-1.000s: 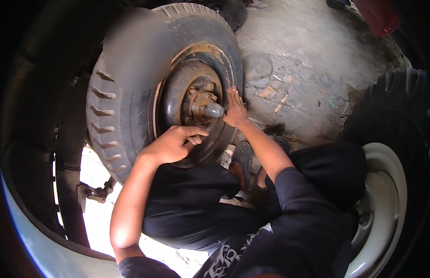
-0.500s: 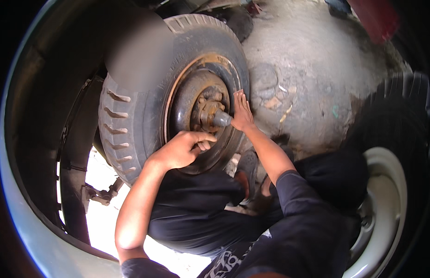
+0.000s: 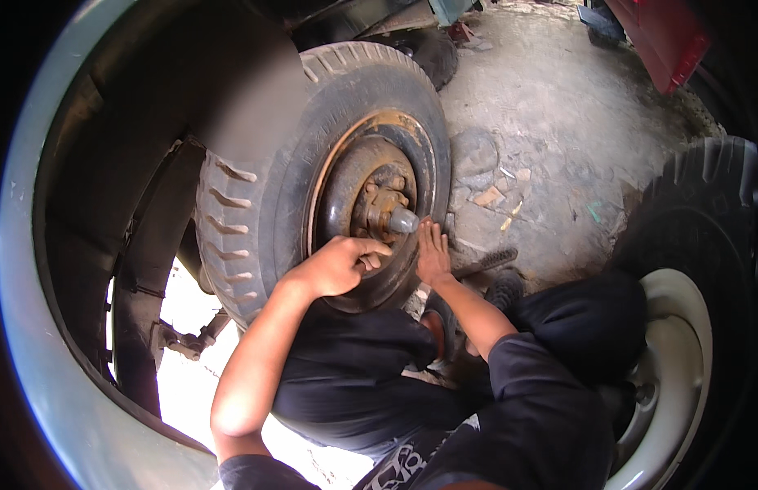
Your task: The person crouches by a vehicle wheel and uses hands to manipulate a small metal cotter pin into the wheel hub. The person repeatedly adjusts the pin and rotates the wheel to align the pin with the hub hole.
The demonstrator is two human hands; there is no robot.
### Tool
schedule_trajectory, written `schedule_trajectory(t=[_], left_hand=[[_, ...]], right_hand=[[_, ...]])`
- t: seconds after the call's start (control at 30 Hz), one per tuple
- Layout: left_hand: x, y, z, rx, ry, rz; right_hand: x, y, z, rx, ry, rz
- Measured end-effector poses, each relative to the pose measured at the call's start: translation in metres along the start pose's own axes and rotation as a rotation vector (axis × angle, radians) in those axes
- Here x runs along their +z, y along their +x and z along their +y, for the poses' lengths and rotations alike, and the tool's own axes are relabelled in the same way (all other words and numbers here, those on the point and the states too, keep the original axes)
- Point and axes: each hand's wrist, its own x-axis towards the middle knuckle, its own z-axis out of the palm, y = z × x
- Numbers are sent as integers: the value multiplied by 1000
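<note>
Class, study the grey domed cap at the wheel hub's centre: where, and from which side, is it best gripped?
Probably around the sides of the grey domed cap, reached from its outer, right side. It sticks out to the right from the rusty hub, which crowds its base, and its rounded tip offers little to pinch.

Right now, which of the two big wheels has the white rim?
The far-right wheel: its rim is cream-white, while the left wheel, by your left hand, has a rusty brown rim.

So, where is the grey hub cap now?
In the head view, the grey hub cap is near the centre, on the rusty hub, with the left hand lower left and right hand lower right.
</note>
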Motion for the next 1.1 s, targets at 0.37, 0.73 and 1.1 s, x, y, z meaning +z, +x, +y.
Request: schedule_trajectory(t=[0.37,0.73,1.1], left_hand=[[9,13,-6,-86,122,-123],[1,9,2,-23,117,-37],[7,10,-4,-4,132,-6]], right_hand=[[-65,74,53,-170,38,257],[-10,49,29,249,812,390],[-35,84,77,470,1233,222]])
